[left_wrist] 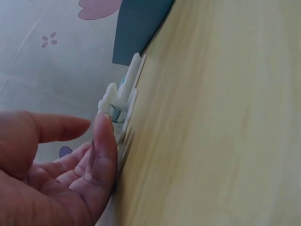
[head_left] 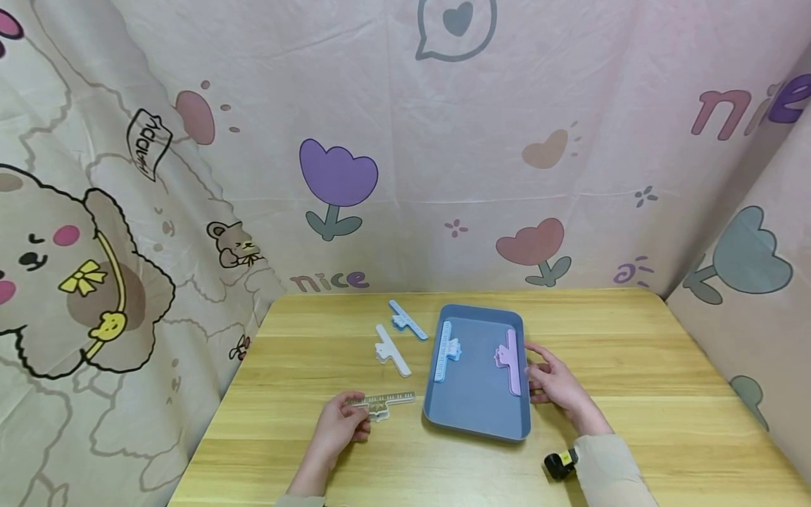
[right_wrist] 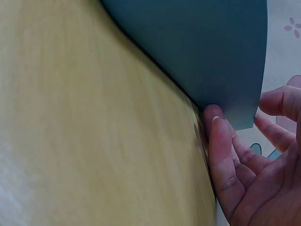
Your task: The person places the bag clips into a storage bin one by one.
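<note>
The left hand (head_left: 341, 422) reached forward with bent fingers at the near pale clip's (head_left: 399, 398) left end; I could not tell if it pinched it; the clip was on the table (head_left: 272, 465), left of the blue tray (head_left: 475, 408); its long side ran left to right, right end toward the tray; the right hand (head_left: 560, 386), loosely spread, touched the tray's right side.

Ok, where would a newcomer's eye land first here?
Probably on the blue-gray tray on the wood-grain table, with a light-blue ruler clip along its left wall and a purple clip along its right. Next, likely, the pale ruler clip left of the tray, the left hand at its left end. Behind hangs a curtain printed with a purple tulip.
</note>
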Demonstrator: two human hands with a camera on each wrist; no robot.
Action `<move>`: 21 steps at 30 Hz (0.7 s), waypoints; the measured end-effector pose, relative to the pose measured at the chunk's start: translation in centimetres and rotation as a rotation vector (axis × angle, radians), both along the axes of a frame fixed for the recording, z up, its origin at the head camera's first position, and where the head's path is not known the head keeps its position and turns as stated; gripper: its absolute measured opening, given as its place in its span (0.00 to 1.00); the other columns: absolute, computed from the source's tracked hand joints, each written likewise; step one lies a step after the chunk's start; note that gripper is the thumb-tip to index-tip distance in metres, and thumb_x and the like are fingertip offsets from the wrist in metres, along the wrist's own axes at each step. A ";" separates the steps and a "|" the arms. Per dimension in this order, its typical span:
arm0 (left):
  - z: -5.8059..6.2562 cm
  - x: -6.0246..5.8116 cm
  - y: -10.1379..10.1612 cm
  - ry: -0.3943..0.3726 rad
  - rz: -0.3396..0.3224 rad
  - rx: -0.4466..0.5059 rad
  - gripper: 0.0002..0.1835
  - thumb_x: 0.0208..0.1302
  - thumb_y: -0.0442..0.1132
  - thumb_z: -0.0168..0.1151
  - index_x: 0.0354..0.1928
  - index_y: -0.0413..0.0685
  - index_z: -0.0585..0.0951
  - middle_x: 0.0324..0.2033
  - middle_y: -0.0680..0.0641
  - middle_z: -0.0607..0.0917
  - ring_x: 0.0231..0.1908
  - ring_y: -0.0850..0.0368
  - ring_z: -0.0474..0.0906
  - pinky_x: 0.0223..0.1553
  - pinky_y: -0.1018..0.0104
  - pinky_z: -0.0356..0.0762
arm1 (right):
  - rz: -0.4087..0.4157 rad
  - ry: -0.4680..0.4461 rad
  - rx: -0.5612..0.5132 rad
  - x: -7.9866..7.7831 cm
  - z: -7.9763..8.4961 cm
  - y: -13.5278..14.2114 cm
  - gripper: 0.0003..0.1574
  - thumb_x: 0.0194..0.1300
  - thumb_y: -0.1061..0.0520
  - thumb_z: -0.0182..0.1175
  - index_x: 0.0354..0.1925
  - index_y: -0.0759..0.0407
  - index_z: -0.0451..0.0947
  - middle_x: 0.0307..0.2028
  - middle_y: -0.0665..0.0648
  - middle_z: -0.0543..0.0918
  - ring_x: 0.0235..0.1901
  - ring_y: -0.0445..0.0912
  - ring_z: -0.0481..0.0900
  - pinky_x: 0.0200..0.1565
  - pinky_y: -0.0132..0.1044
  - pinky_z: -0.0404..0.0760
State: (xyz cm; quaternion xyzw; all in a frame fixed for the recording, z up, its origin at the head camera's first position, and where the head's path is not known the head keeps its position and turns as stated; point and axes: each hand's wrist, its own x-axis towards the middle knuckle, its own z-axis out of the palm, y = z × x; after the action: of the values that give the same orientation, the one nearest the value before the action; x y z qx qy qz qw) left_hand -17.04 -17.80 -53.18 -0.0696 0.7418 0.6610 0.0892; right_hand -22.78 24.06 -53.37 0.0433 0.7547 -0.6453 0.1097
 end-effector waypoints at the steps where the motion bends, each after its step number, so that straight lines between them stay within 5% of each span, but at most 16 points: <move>1: 0.0 -0.1 0.0 0.001 0.002 -0.005 0.21 0.66 0.25 0.55 0.59 0.23 0.66 0.30 0.39 0.82 0.26 0.53 0.79 0.25 0.62 0.84 | 0.000 0.002 0.001 0.0 0.0 0.0 0.39 0.68 0.65 0.49 0.75 0.56 0.53 0.45 0.69 0.76 0.31 0.52 0.83 0.31 0.47 0.85; 21: -0.1 -2.7 -0.9 0.035 0.087 -0.004 0.19 0.64 0.22 0.55 0.56 0.25 0.69 0.30 0.37 0.79 0.25 0.52 0.78 0.25 0.60 0.84 | -0.009 0.001 -0.004 0.0 0.0 -0.1 0.39 0.68 0.66 0.50 0.74 0.55 0.54 0.44 0.69 0.75 0.31 0.53 0.82 0.30 0.47 0.85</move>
State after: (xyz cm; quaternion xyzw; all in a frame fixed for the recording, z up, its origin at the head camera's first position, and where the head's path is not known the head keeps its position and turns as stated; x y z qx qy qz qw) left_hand -19.70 -18.71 -53.24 -0.0904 0.7407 0.6641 0.0472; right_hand -22.79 23.98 -53.37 0.0461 0.7534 -0.6473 0.1066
